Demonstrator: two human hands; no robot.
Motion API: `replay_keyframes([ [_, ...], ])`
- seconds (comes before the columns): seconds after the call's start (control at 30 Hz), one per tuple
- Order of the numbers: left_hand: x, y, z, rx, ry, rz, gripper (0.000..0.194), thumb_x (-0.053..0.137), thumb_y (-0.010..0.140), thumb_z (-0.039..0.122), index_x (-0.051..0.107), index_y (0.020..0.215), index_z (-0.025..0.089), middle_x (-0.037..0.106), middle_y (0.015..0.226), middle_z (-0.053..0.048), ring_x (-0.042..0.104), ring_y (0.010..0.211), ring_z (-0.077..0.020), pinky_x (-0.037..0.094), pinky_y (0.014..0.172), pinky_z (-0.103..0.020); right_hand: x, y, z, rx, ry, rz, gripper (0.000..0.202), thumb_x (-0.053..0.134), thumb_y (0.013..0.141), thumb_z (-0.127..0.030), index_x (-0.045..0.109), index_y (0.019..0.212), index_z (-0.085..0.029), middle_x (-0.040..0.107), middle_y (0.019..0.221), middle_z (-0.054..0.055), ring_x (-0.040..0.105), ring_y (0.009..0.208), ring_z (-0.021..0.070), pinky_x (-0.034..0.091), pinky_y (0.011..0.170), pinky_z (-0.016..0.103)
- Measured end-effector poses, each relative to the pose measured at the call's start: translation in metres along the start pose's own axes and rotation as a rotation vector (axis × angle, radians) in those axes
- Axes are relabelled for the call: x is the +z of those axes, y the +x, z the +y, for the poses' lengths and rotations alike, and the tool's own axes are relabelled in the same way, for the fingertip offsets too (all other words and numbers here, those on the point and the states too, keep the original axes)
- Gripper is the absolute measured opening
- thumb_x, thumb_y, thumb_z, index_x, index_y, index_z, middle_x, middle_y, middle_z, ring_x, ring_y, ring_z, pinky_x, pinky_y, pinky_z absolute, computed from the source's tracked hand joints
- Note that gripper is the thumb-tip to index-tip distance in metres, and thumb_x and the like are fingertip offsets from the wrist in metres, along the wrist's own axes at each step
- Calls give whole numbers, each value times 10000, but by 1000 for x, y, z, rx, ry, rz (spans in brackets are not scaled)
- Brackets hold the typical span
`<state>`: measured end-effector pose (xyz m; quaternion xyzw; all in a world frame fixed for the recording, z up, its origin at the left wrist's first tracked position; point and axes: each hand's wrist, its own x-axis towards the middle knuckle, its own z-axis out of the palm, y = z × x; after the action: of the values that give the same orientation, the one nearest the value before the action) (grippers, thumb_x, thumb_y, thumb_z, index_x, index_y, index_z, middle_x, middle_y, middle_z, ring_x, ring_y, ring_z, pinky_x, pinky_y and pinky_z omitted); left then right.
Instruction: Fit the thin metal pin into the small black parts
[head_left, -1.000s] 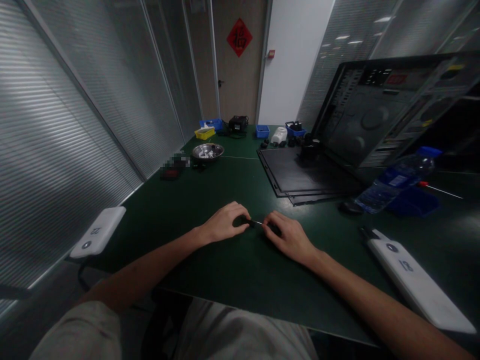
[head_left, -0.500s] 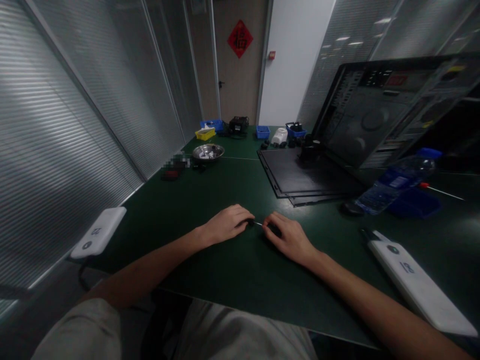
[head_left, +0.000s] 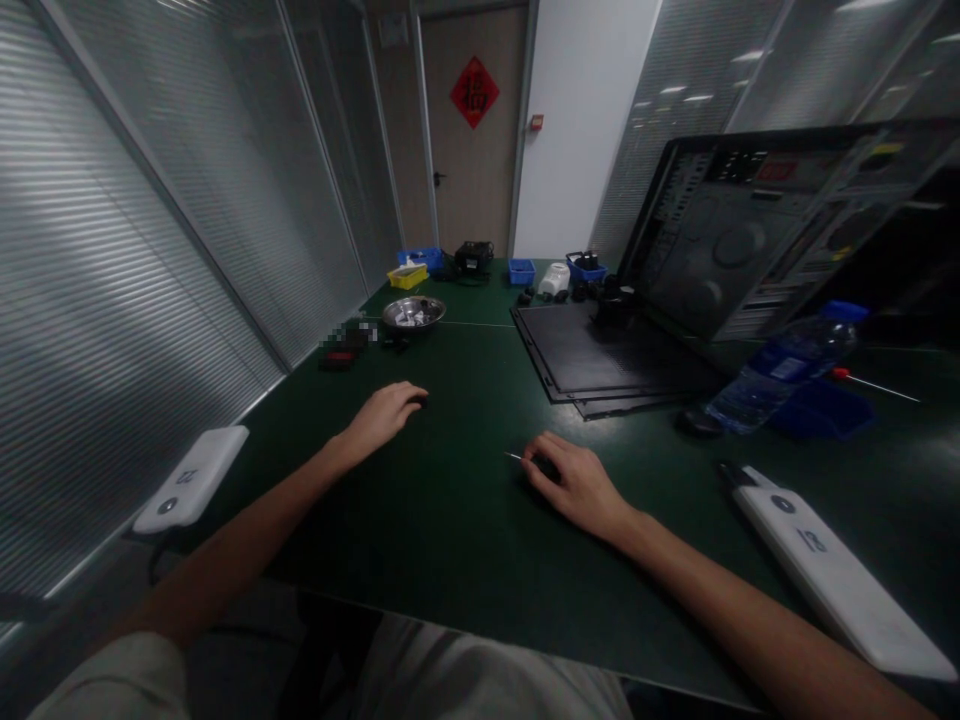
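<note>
My left hand (head_left: 386, 412) is over the green table, its fingers closed on a small black piece (head_left: 422, 402) that is mostly covered. To the right, my right hand (head_left: 574, 475) grips a screwdriver (head_left: 513, 456) whose thin metal shaft points left. Its dark handle lies mostly hidden inside my fingers. The two hands are well apart, and the shaft tip touches nothing that I can make out. Beyond my left hand stands a shiny metal bowl (head_left: 414, 314) with small pale and dark bits in it.
Black panels (head_left: 600, 360) lie stacked right of centre, before an opened computer case (head_left: 742, 230). A water bottle (head_left: 787, 365) leans by a blue bin (head_left: 821, 408). White devices flank me (head_left: 191, 480), (head_left: 840, 570). Small blue bins (head_left: 521, 271) and a yellow tray (head_left: 407, 277) line the back.
My left hand has moved left and away from me with the black piece, off the screwdriver tip. My right hand stays nearly in place with the screwdriver. The view has tilted slightly.
</note>
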<state>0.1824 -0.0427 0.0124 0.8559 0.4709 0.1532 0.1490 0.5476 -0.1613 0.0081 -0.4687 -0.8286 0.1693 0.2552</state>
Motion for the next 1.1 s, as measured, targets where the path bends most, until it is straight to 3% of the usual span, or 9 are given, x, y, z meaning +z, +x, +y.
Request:
replay_keyframes([
  [0.17, -48, -24, -115, -380, 309, 172, 380, 503, 985, 222, 695, 1303, 140, 651, 1339, -147, 602, 1239, -300, 439, 1082, -393, -1, 0, -2, 13, 2, -6, 153, 511, 1047, -345, 625, 1039, -242, 652, 1005, 25, 605, 738, 152, 465, 678, 286],
  [0.23, -62, -36, -147, -545, 358, 195, 380, 513, 963, 207, 712, 1271, 111, 674, 1307, -162, 615, 1227, -316, 447, 1070, -389, -2, 0, -2, 17, 0, -7, 151, 512, 1045, -342, 624, 1038, -242, 649, 1006, 24, 602, 741, 153, 462, 675, 285],
  [0.3, -70, -44, -165, -634, 356, 192, 374, 532, 947, 196, 724, 1256, 111, 693, 1293, -154, 619, 1226, -319, 446, 1068, -387, -2, 0, -2, 16, -2, -4, 146, 514, 1044, -337, 624, 1038, -241, 648, 1002, 22, 604, 746, 154, 460, 679, 287],
  [0.43, -75, -49, -172, -678, 314, 188, 356, 546, 960, 206, 733, 1248, 111, 727, 1241, -133, 652, 1160, -297, 464, 1024, -359, 1, -1, 1, 0, 2, 7, 129, 524, 1038, -323, 624, 1035, -242, 653, 1003, 21, 618, 779, 160, 464, 711, 294],
  [0.6, -75, -53, -164, -678, 329, 344, 319, 625, 946, 197, 717, 1234, 95, 750, 1045, -50, 645, 1021, -212, 460, 949, -289, 2, -2, 3, -3, -3, 3, 137, 521, 1037, -331, 625, 1047, -242, 657, 1011, 27, 609, 762, 158, 469, 697, 286],
  [0.7, -76, -57, -161, -671, 350, 373, 273, 633, 951, 177, 724, 1196, 95, 727, 992, -16, 611, 1006, -185, 435, 965, -276, 1, -1, 1, -2, -7, 1, 133, 522, 1035, -326, 626, 1038, -244, 656, 992, 23, 603, 749, 157, 464, 691, 282],
  [1.1, -74, -61, -159, -658, 430, 411, 281, 620, 957, 154, 746, 1192, 66, 701, 1021, -52, 570, 975, -187, 408, 923, -267, -2, -2, -1, 0, 8, -16, 146, 520, 1046, -340, 628, 1047, -242, 649, 1000, 22, 599, 735, 148, 454, 669, 277],
])
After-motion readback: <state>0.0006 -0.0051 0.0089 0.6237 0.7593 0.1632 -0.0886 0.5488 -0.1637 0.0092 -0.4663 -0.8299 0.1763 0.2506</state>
